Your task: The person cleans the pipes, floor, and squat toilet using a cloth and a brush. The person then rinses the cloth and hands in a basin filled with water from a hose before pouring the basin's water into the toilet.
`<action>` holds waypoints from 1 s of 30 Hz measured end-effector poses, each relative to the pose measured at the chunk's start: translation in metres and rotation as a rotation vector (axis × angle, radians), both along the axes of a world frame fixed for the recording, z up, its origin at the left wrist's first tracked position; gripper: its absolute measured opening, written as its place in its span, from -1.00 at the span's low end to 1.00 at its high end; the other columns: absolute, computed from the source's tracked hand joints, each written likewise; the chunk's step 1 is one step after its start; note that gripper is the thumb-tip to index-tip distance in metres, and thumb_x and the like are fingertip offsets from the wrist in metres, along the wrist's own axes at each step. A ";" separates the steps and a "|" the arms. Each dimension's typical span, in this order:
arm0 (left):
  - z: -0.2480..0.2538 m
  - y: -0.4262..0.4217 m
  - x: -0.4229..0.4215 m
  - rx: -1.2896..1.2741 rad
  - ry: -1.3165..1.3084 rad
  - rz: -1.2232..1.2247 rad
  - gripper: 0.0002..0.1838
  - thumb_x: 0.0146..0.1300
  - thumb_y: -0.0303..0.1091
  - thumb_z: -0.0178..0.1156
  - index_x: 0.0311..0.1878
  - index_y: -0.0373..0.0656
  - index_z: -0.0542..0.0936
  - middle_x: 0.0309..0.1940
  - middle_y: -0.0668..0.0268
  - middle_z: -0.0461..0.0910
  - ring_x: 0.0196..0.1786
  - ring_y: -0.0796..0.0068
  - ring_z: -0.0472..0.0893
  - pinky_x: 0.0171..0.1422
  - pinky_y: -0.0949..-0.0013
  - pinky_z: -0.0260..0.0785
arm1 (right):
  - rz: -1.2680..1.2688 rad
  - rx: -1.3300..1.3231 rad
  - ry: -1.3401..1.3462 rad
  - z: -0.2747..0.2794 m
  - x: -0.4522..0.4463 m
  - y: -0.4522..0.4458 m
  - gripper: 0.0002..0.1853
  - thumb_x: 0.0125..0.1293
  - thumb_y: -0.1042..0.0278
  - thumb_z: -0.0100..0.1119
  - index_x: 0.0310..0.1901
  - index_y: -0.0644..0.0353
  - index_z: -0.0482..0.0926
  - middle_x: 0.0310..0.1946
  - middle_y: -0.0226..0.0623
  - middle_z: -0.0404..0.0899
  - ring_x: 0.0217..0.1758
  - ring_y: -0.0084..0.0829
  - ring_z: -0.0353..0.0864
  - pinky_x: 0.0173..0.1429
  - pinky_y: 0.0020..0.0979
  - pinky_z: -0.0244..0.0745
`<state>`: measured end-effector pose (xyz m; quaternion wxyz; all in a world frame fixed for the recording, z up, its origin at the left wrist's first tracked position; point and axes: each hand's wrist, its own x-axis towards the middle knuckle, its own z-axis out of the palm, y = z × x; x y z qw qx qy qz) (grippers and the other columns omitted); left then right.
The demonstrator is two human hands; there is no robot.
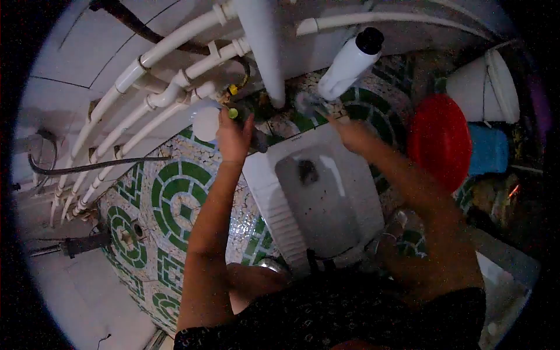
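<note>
"Right hand (352, 135)?"
"A blurred grey brush-like tool (307, 104) is gripped in curled fingers, beyond the white ceramic squat toilet (265, 195)."
"Left hand (233, 140)?"
"Fingers are parted beside a round lime-green cap (233, 112); grip cannot be told."

A red basin (440, 143) rests just beside a blue tub (489, 150) and a white bucket (479, 87); across the green-and-white patterned floor (185, 205), white pipes (129, 76) line a wall (65, 111), crossed by a dark hose (99, 167).

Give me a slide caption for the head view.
Left hand and right hand reach to the far end of a squat toilet, a white bottle beyond.
</note>
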<state>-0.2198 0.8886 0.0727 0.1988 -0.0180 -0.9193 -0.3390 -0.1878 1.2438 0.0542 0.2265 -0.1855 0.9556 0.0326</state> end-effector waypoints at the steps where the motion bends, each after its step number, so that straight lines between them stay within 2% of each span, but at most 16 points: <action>1: -0.001 -0.003 -0.006 -0.019 -0.007 -0.013 -0.31 0.27 -0.10 0.46 0.24 -0.38 0.39 0.02 -0.17 0.57 -0.03 -0.35 0.62 -0.03 -0.14 0.53 | 0.019 -0.047 -0.028 0.004 0.005 0.009 -0.30 0.44 0.48 0.03 0.62 0.05 0.22 -0.09 0.22 0.69 -0.07 0.09 0.74 0.03 0.08 0.64; 2: -0.002 -0.003 -0.011 -0.015 -0.030 0.008 -0.31 0.28 -0.09 0.46 0.24 -0.37 0.39 0.04 -0.18 0.56 -0.01 -0.35 0.62 -0.01 -0.13 0.53 | 0.038 -0.095 -0.058 0.009 0.009 0.017 -0.29 0.44 0.49 0.03 0.62 0.06 0.20 -0.07 0.23 0.69 -0.05 0.10 0.74 0.03 0.09 0.64; 4: -0.006 -0.002 -0.021 -0.010 -0.073 0.055 -0.32 0.29 -0.08 0.45 0.24 -0.37 0.38 0.10 -0.20 0.54 0.04 -0.34 0.61 0.02 -0.12 0.54 | -0.104 -0.333 -0.288 0.014 -0.008 0.027 -0.26 0.42 0.52 0.04 0.63 0.09 0.17 -0.06 0.23 0.69 -0.05 0.12 0.74 0.03 0.10 0.64; 7: -0.020 0.008 -0.030 -0.050 0.012 0.002 -0.26 0.31 -0.07 0.43 0.32 -0.37 0.34 0.17 -0.25 0.49 0.08 -0.36 0.60 0.08 -0.12 0.54 | -0.170 -0.242 -0.006 0.012 -0.063 -0.006 -0.30 0.48 0.46 -0.01 0.64 0.01 0.17 -0.07 0.23 0.69 -0.04 0.07 0.75 0.03 0.05 0.64; 9: -0.015 0.015 -0.023 -0.023 -0.029 0.019 -0.20 0.31 -0.07 0.42 0.41 -0.35 0.28 0.22 -0.27 0.46 0.10 -0.38 0.59 0.11 -0.11 0.54 | -0.127 -0.187 0.565 -0.047 -0.042 -0.031 -0.32 0.51 0.43 -0.08 0.65 -0.01 0.13 -0.09 0.21 0.69 -0.06 0.06 0.74 0.01 0.03 0.63; 12: -0.011 0.011 -0.020 -0.032 -0.088 0.004 -0.10 0.31 -0.08 0.42 0.52 -0.32 0.18 0.27 -0.29 0.44 0.13 -0.38 0.59 0.14 -0.11 0.54 | -0.172 -0.207 -0.129 -0.009 0.033 -0.035 -0.23 0.52 0.46 -0.10 0.70 -0.12 -0.04 -0.13 0.17 0.68 -0.14 0.08 0.72 -0.04 -0.02 0.64; 13: -0.009 0.012 -0.020 -0.032 -0.099 -0.003 -0.07 0.31 -0.09 0.43 0.56 -0.31 0.14 0.28 -0.29 0.43 0.14 -0.38 0.59 0.15 -0.11 0.53 | -0.133 -0.206 -0.193 -0.041 0.080 0.002 -0.19 0.50 0.50 -0.08 0.71 -0.13 -0.08 -0.15 0.16 0.68 -0.17 0.07 0.71 -0.06 -0.04 0.64; 16: -0.002 0.007 -0.016 -0.011 -0.204 -0.018 -0.05 0.28 -0.14 0.44 0.57 -0.28 0.13 0.30 -0.29 0.42 0.17 -0.37 0.59 0.19 -0.10 0.53 | -0.050 -0.009 -0.472 0.021 0.110 0.018 -0.08 0.45 0.53 0.02 0.72 -0.20 -0.18 -0.20 0.15 0.67 -0.25 -0.01 0.71 -0.12 -0.08 0.63; 19: 0.002 0.007 0.002 0.028 -0.177 0.011 -0.06 0.26 -0.17 0.46 0.58 -0.22 0.17 0.32 -0.25 0.43 0.17 -0.33 0.60 0.21 -0.09 0.54 | -0.201 -0.079 -0.298 0.015 0.084 0.018 -0.08 0.44 0.52 0.03 0.72 -0.13 -0.18 -0.22 0.13 0.69 -0.26 -0.06 0.72 -0.17 -0.06 0.62; 20: 0.005 0.004 0.010 0.031 -0.161 -0.031 -0.09 0.26 -0.19 0.46 0.57 -0.21 0.20 0.31 -0.22 0.45 0.17 -0.28 0.62 0.20 -0.05 0.55 | -0.303 -0.182 -0.321 0.026 0.038 0.002 -0.08 0.43 0.53 0.04 0.72 -0.12 -0.17 -0.22 0.12 0.70 -0.26 -0.07 0.73 -0.18 -0.05 0.62; 23: 0.025 -0.007 0.030 0.133 -0.172 -0.130 -0.20 0.28 -0.26 0.46 0.51 -0.20 0.31 0.27 -0.11 0.54 0.13 -0.08 0.68 0.16 0.08 0.58 | -0.279 -0.124 -0.044 -0.020 0.001 -0.020 -0.09 0.42 0.57 0.02 0.72 -0.08 -0.15 -0.28 0.08 0.70 -0.28 -0.08 0.72 -0.21 -0.03 0.62; 25: 0.051 -0.018 0.047 0.312 -0.268 -0.179 -0.30 0.31 -0.32 0.45 0.45 -0.23 0.39 0.21 -0.02 0.62 0.08 0.11 0.70 0.12 0.19 0.59 | -0.373 -0.209 -0.117 -0.022 0.046 -0.022 -0.11 0.44 0.59 -0.03 0.72 -0.08 -0.15 -0.32 0.03 0.67 -0.31 -0.08 0.69 -0.23 -0.04 0.60; 26: 0.074 -0.020 0.055 0.300 -0.279 -0.168 -0.35 0.33 -0.34 0.43 0.42 -0.25 0.41 0.18 0.02 0.64 0.07 0.20 0.70 0.10 0.23 0.58 | -0.421 -0.251 -0.152 -0.012 0.070 -0.027 -0.12 0.45 0.59 -0.05 0.72 -0.09 -0.15 -0.34 0.01 0.65 -0.33 -0.09 0.68 -0.24 -0.04 0.59; 28: 0.117 -0.023 0.071 0.281 -0.299 -0.141 -0.45 0.37 -0.38 0.39 0.37 -0.28 0.46 0.10 0.10 0.69 0.04 0.39 0.68 0.06 0.31 0.57 | -0.309 -0.120 -0.415 0.011 0.129 0.011 -0.12 0.46 0.60 -0.06 0.72 -0.08 -0.16 -0.36 -0.02 0.63 -0.36 -0.11 0.66 -0.25 -0.05 0.58; 29: 0.117 -0.030 0.071 0.414 -0.312 -0.116 -0.54 0.43 -0.36 0.35 0.31 -0.29 0.51 0.07 0.18 0.71 0.02 0.50 0.65 0.06 0.36 0.53 | -0.232 -0.099 -0.373 0.014 0.141 0.028 -0.11 0.45 0.62 -0.06 0.72 -0.09 -0.17 -0.36 -0.02 0.63 -0.37 -0.12 0.65 -0.26 -0.06 0.58; 30: 0.117 -0.036 0.069 0.480 -0.314 -0.099 -0.56 0.44 -0.34 0.34 0.29 -0.29 0.53 0.07 0.20 0.72 0.02 0.50 0.65 0.08 0.37 0.52 | -0.152 -0.076 -0.325 0.009 0.149 0.045 -0.09 0.44 0.63 -0.05 0.72 -0.09 -0.18 -0.37 -0.02 0.63 -0.39 -0.13 0.64 -0.27 -0.07 0.58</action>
